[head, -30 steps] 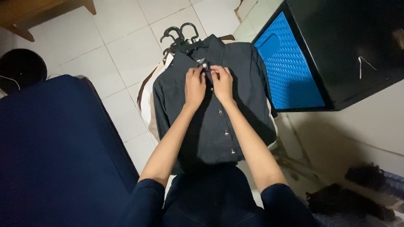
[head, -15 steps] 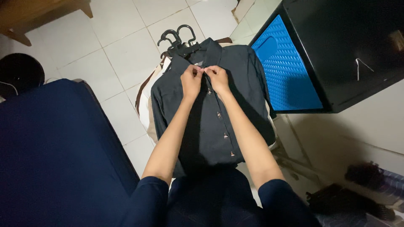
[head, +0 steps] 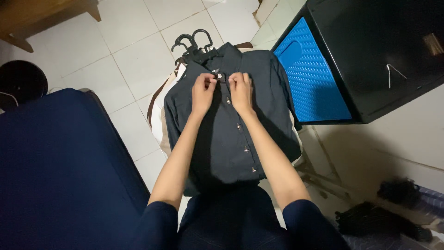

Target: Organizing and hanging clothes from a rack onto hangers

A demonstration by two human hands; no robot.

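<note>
Both hands at top of dark button-up shirt [head: 231,139], which I see lying across lap on pile of pale garments [head: 159,115]. Left hand [head: 203,90] pinches placket edge beside top button [head: 219,76]; right hand [head: 240,90] pinches opposite edge. Black hangers [head: 194,44] above collar. Blue-sided crate [head: 310,74] right.

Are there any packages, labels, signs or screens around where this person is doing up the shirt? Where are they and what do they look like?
Small tag or sticker: on the black box at top right, near the frame's edge; a tan rectangle, too small and dim to tell more.
No packages, signs or screens show.
</note>
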